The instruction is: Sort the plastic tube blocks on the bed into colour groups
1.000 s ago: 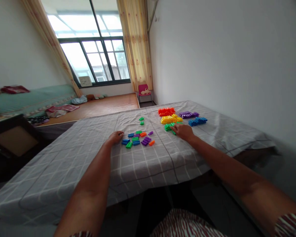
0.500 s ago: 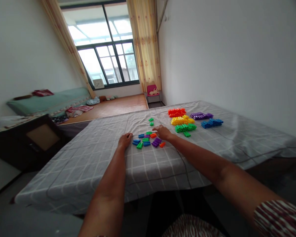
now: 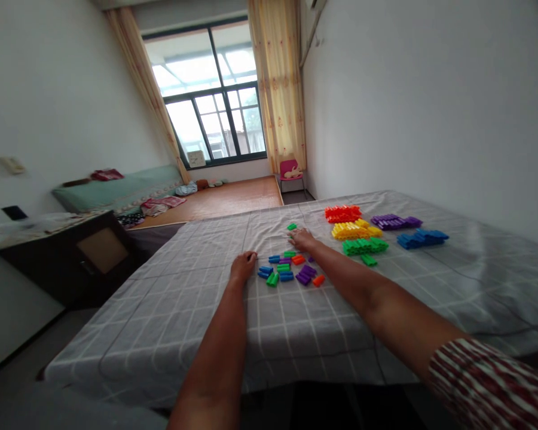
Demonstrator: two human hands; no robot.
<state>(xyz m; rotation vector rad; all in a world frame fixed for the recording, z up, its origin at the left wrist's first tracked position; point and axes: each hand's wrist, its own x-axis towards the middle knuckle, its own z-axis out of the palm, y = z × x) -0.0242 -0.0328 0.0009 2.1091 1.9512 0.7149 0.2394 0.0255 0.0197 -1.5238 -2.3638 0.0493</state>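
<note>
My right hand (image 3: 302, 240) reaches forward over the checked cloth, its fingers stretched out at a small green plastic piece that they partly cover. Just beyond them lies another green piece (image 3: 292, 227). My left hand (image 3: 244, 266) rests on the cloth with curled fingers, left of a loose group of short tube-like plastic pieces; nothing shows in it. That group holds blue pieces (image 3: 265, 272), green pieces (image 3: 272, 279), purple pieces (image 3: 305, 275) and orange pieces (image 3: 318, 280). Part of it is hidden by my right forearm.
To the right stand sorted stacks: red (image 3: 342, 213), yellow (image 3: 356, 229), green (image 3: 364, 246), purple (image 3: 395, 222) and blue (image 3: 422, 239). A grey checked cloth (image 3: 183, 298) covers the table. A dark cabinet (image 3: 94, 251) stands left, a pink chair (image 3: 291, 170) at the back.
My right hand has moved forward from beside the loose group to the nearer of the two green pieces. My left hand stays beside the group. The view has turned slightly left.
</note>
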